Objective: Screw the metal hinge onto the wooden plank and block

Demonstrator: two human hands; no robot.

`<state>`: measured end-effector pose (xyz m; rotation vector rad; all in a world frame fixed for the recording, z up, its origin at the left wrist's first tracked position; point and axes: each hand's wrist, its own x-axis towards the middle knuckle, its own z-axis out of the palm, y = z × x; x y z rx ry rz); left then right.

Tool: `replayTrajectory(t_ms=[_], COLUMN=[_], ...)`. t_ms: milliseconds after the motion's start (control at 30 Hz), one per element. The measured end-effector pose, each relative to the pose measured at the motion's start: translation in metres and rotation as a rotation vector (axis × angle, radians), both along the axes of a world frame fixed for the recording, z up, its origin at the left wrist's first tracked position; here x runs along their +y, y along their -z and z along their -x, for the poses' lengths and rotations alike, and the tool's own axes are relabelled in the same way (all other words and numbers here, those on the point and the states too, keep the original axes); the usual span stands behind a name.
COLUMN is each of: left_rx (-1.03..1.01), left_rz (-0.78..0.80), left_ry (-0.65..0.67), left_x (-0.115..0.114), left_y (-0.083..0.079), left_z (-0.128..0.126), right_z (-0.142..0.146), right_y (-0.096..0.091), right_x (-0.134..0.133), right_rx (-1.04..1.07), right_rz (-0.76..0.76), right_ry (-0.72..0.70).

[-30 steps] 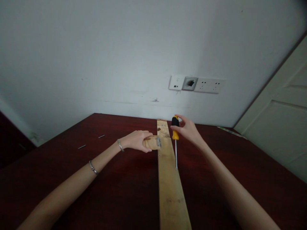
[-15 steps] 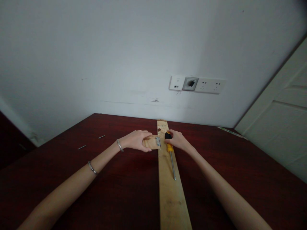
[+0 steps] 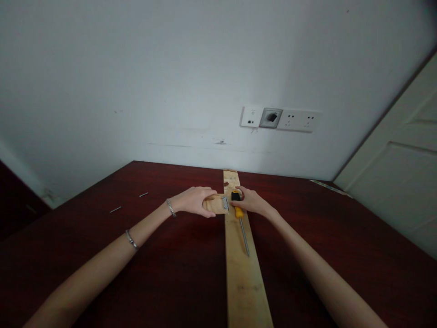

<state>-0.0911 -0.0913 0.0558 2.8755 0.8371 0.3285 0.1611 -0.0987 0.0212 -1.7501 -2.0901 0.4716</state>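
A long pale wooden plank [image 3: 244, 269] runs down the dark red table [image 3: 170, 273] toward me. My left hand [image 3: 194, 199] is closed on a small wooden block [image 3: 215, 205] pressed against the plank's left edge, where a small metal hinge [image 3: 225, 203] joins the two. My right hand [image 3: 250, 202] grips the yellow and black handle of a screwdriver [image 3: 239, 217]. The screwdriver lies along the plank, its steel shaft pointing toward me. The two hands sit almost side by side at the hinge.
Two thin nails or screws [image 3: 115, 209] [image 3: 144, 194] lie on the table's far left. A white wall with a socket strip [image 3: 280, 119] stands behind, and a pale door [image 3: 399, 173] is at the right.
My right hand brought the screwdriver down from an upright hold and to the left, laying it on the plank beside the hinge. My left hand stayed on the block.
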Motion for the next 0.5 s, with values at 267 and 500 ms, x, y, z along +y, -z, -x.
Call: replayTrajectory(t_ms=[267,500], left_rx=[0.051,0.049], left_rz=[-0.004,-0.008], left_ry=[-0.015,-0.003], left_x=[-0.001,0.001], left_y=[0.001,0.003], left_z=[-0.002,-0.002], right_z=[-0.001,0.002], right_y=[0.001,-0.016], right_x=[0.0,-0.003], right_rx=[0.022,0.122], right_rz=[-0.092,-0.285], right_ry=[-0.022,-0.076])
